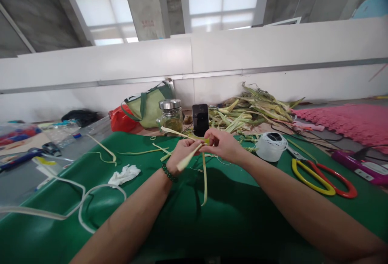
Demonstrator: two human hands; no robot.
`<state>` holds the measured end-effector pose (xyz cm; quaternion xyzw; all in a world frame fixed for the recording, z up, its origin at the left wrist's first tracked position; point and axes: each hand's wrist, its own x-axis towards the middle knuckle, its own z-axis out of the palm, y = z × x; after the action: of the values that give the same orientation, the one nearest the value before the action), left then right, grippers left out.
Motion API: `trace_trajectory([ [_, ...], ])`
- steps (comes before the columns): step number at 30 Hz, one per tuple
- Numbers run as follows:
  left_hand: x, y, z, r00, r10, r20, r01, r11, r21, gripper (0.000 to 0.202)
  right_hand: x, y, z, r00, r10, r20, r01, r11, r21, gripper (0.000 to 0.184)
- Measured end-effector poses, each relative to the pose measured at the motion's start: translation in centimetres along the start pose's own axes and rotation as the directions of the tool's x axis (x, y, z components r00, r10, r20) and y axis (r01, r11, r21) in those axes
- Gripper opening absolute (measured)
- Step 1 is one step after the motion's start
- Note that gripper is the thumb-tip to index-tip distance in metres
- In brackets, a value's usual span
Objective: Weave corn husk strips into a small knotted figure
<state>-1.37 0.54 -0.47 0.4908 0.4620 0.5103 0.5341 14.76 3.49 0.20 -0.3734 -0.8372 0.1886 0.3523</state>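
Note:
My left hand (182,153), with a green bead bracelet (168,172) at the wrist, is closed on pale strips of plant leaf (205,183) that look like corn husk. Facing it, my right hand (222,146) pinches the same strips between thumb and fingers, close to the left fingertips. One strip end sticks out up and to the left, another crosses the left hand, and a third hangs down. Where the strips meet is partly hidden by my fingers. Just behind my hands a black phone (200,120) stands upright.
Husks (257,106) lie heaped behind. A glass jar (170,115) and green bag (148,106) stand back left. On the green cloth (145,211) are a crumpled tissue (125,175), white cable (83,199), loose strips, a white string roll (270,147) and red-yellow scissors (323,177). A purple power strip (360,167) lies right.

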Motion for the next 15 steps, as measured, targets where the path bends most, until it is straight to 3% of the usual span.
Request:
trace_trajectory([
  [2,0.0,-0.3,0.1,0.999,0.052,-0.008,-0.051,0.998,0.037,0.03,-0.1,-0.2,0.2,0.994,-0.107,0.012,0.106,0.994,0.021,0.02],
  [5,-0.3,-0.2,0.3,0.995,0.097,0.033,-0.098,0.994,0.041,0.035,-0.1,-0.4,0.6,0.982,-0.16,-0.099,0.166,0.985,0.053,0.018],
  [7,-0.6,0.0,0.5,0.992,0.109,0.065,-0.109,0.994,-0.002,0.037,0.0,-0.3,0.6,0.985,-0.06,-0.16,0.083,0.986,0.144,0.021],
  [11,-1.0,0.4,0.8,0.99,0.1,0.097,-0.091,0.991,-0.099,0.04,0.4,0.0,0.5,0.982,0.164,-0.094,-0.117,0.917,0.381,0.019],
  [15,-1.0,0.6,0.7,0.992,0.049,0.113,-0.032,0.988,-0.149,0.036,0.6,0.1,0.6,0.978,0.171,-0.118,-0.1,0.884,0.457,0.018],
])
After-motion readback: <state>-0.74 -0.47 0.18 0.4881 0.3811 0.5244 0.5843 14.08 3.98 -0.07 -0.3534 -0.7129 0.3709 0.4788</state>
